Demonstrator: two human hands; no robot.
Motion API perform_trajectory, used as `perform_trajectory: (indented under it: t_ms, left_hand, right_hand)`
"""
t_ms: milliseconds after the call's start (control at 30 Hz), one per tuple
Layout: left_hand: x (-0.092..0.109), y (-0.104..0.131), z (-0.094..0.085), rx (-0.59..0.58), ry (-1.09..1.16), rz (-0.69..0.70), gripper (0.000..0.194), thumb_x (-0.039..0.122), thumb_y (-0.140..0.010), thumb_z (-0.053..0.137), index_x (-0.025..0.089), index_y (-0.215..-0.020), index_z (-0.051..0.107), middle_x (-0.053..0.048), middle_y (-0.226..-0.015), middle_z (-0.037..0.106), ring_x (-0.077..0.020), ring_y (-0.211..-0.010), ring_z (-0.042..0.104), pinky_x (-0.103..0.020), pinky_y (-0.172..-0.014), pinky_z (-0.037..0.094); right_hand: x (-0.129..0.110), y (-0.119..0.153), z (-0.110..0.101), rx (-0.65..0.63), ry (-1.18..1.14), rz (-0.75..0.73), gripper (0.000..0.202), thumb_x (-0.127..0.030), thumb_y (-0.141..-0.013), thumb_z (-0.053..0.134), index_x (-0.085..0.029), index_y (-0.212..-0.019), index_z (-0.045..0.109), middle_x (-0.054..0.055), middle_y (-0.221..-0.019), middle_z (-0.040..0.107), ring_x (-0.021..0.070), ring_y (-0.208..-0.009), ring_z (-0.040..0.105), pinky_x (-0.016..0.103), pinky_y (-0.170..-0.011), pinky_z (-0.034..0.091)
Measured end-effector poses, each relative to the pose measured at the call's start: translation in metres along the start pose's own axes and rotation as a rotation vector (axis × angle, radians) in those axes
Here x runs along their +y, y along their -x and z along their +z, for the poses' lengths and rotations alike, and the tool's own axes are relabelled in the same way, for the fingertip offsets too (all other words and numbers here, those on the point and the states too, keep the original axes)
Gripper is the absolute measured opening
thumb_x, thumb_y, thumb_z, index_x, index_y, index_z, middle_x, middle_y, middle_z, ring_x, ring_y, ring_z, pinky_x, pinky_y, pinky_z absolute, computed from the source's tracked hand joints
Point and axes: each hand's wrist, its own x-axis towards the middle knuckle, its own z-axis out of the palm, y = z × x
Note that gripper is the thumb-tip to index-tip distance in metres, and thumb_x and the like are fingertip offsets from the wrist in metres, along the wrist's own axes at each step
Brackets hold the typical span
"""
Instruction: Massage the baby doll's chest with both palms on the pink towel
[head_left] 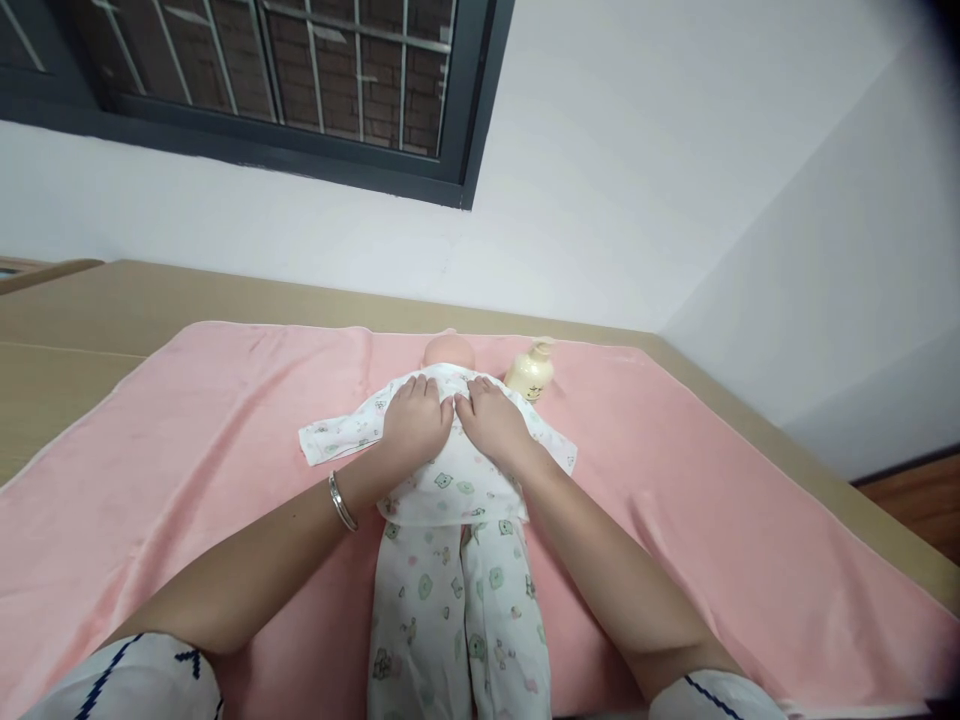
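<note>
A baby doll [450, 350] lies face-up on a pink blanket [255, 420], its head toward the wall. It wears a white printed long-sleeved top [457, 490] and matching trousers [420, 600]. My left hand [416, 420] rests flat on the chest of the top, fingers pointing to the doll's head. Beside it my right hand [491, 418] lies flat on the other half of the chest. The two thumbs nearly meet in the middle. Neither hand holds anything. The doll's own hands do not show past the sleeves.
A cream pump bottle [531, 370] stands on the blanket just right of the doll's head. The blanket covers a light wooden surface [90, 310] set against a white wall [585, 220]. A dark-framed window [450, 185] with bars is above.
</note>
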Motion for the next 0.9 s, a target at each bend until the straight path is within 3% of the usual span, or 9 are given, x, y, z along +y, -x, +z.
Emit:
perform_trajectory:
  t_ms: [900]
  left_hand:
    - [-0.0001,-0.0001,-0.0008,0.010,0.023,0.001,0.048,0.030,-0.101,0.035,-0.002,-0.131,0.057,-0.024,-0.131,0.063,-0.0337,-0.131,0.053,-0.045,-0.111,0.040]
  right_hand:
    - [0.0008,-0.0005,0.0039,0.032,0.022,-0.013,0.040,-0.031,-0.105,0.037,-0.005,-0.122,0.062,0.021,-0.135,0.061,0.0287,-0.132,0.049,0.037,-0.111,0.034]
